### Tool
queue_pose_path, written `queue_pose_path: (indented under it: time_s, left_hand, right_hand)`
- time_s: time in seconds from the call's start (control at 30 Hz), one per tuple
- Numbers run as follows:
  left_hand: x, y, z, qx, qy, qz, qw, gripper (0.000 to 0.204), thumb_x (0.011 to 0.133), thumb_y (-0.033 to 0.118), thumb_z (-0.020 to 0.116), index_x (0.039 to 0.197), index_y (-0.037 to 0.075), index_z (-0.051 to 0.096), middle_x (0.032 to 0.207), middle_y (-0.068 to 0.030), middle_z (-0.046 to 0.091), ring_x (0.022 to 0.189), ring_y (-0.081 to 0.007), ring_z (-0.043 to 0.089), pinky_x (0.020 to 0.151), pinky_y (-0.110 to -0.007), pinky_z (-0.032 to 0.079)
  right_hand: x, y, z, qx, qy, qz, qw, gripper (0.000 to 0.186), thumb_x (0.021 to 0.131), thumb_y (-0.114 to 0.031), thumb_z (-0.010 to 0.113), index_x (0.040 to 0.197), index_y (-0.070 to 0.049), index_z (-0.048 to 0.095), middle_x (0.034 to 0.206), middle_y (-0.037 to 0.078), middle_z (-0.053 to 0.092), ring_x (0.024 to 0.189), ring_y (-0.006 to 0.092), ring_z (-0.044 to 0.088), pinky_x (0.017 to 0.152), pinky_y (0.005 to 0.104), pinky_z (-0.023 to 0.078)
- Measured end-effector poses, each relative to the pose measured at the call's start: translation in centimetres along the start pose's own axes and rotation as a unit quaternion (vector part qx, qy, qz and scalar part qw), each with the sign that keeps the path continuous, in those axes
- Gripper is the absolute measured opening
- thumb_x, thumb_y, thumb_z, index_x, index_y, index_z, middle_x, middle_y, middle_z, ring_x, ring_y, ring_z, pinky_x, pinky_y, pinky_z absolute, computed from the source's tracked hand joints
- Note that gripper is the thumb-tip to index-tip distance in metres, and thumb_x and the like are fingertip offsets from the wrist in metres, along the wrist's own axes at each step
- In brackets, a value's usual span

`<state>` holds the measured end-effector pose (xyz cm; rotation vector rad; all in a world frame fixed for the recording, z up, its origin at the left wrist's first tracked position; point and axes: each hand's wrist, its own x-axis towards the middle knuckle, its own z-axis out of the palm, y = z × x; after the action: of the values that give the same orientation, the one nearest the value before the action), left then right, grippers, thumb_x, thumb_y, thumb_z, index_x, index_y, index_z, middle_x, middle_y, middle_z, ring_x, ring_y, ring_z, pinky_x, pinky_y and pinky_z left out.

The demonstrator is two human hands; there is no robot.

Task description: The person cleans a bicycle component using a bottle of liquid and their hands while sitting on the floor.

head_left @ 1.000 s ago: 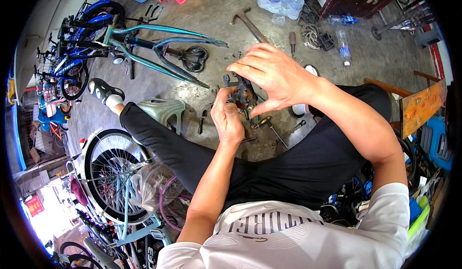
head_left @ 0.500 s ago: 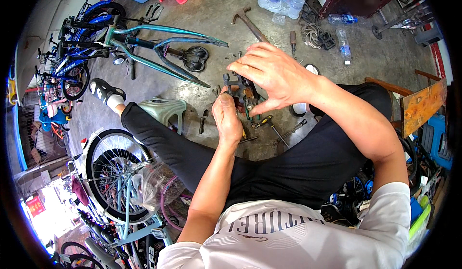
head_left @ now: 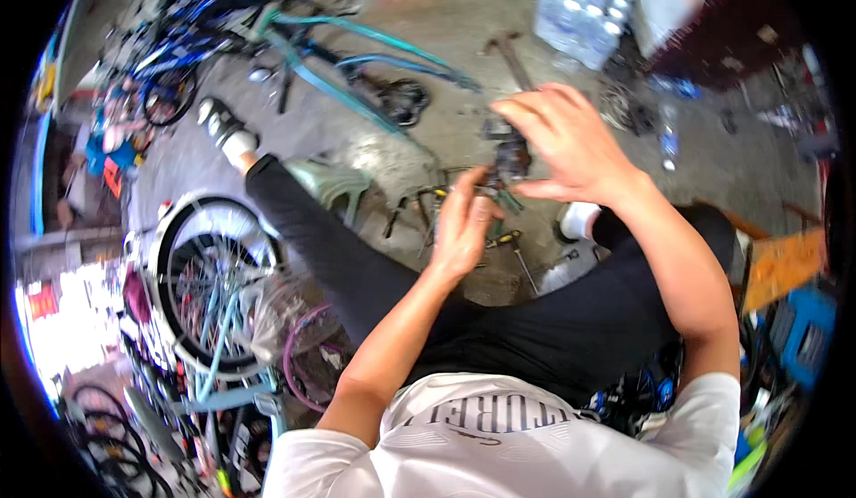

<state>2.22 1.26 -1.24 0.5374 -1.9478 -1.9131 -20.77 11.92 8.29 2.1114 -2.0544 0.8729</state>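
Between my hands is a dark, chunky metal part (head_left: 511, 156), blurred, its exact kind unclear. My right hand (head_left: 580, 146) arches around its right side, fingers at the far end and thumb by the near end. It appears to grip the part lengthwise. My left hand (head_left: 462, 230) is just below and left of it, fingertips pointing up and thumb apart, with nothing visible in between. On the floor beneath lie a yellow-and-black handled tool (head_left: 511, 238) and several loose tools, partly hidden by my hands. A hammer (head_left: 511, 59) lies beyond my right fingers.
A teal bicycle frame (head_left: 357, 59) lies far left, near a pale green stool (head_left: 343, 181). Bundled water bottles (head_left: 580, 16) stand at the far right. Near left is a bicycle wheel (head_left: 183, 311); a blue case (head_left: 807, 333) is at the right. My legs stretch to both sides.
The view has shifted, so the floor things appear further right. The metal part has moved slightly away from me with my right hand. My left fingers have come away from it and spread.
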Motion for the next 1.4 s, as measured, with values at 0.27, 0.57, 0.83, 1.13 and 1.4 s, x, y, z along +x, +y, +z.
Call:
queue_pose_path:
  time_s: [0.27,0.57,0.83,1.13,1.4]
  left_hand:
    - [-3.5,0.4,0.3,0.161,0.032,-0.004,0.987,0.030,0.112,0.022,0.061,0.131,0.000,0.070,0.105,-0.0117,0.071,0.086,-0.0196,0.070,0.079,-0.035,0.056]
    - [-4.9,1.5,2.4,0.250,-0.010,0.058,0.966,0.029,0.106,0.024,0.069,0.126,0.004,0.072,0.105,-0.0164,0.070,0.097,-0.0350,0.072,0.085,-0.044,0.056]
    - [-6.0,2.4,1.9,0.278,-0.021,0.047,0.959,0.027,0.104,0.021,0.070,0.127,0.006,0.071,0.111,-0.0151,0.069,0.099,-0.0331,0.072,0.084,-0.043,0.056]
    - [0.3,15.0,-4.9,0.364,0.113,0.177,0.907,0.040,0.095,-0.002,0.071,0.135,0.003,0.067,0.116,-0.0142,0.068,0.077,-0.0195,0.068,0.072,-0.033,0.055]
    - [41.8,28.2,2.2,0.401,0.013,0.400,0.824,0.039,0.100,0.019,0.072,0.135,0.005,0.063,0.122,-0.0165,0.067,0.104,-0.0412,0.071,0.088,-0.048,0.057]
  right_hand:
    - [1.2,0.5,-1.0,-0.034,0.038,0.049,0.997,0.109,0.061,-0.023,0.099,0.158,-0.012,0.051,0.120,0.016,0.068,0.113,0.0398,0.064,0.105,0.0488,0.050]
    - [3.6,0.4,-3.2,-0.069,0.086,0.061,0.992,0.104,0.068,-0.023,0.097,0.160,-0.011,0.051,0.123,0.013,0.069,0.105,0.0316,0.066,0.098,0.0439,0.053]
    - [6.8,0.4,-3.6,-0.036,0.186,0.058,0.980,0.103,0.071,-0.023,0.096,0.161,-0.017,0.047,0.122,0.012,0.063,0.104,0.0339,0.067,0.091,0.0452,0.055]
    - [8.5,-0.5,-5.3,0.142,0.257,0.172,0.940,0.106,0.074,-0.024,0.094,0.164,-0.009,0.040,0.141,0.021,0.057,0.135,0.0407,0.059,0.112,0.0486,0.052]
    - [2.9,6.7,-3.5,0.173,0.311,0.373,0.857,0.109,0.072,-0.025,0.100,0.158,0.004,0.041,0.146,0.025,0.056,0.129,0.0371,0.060,0.107,0.0455,0.052]
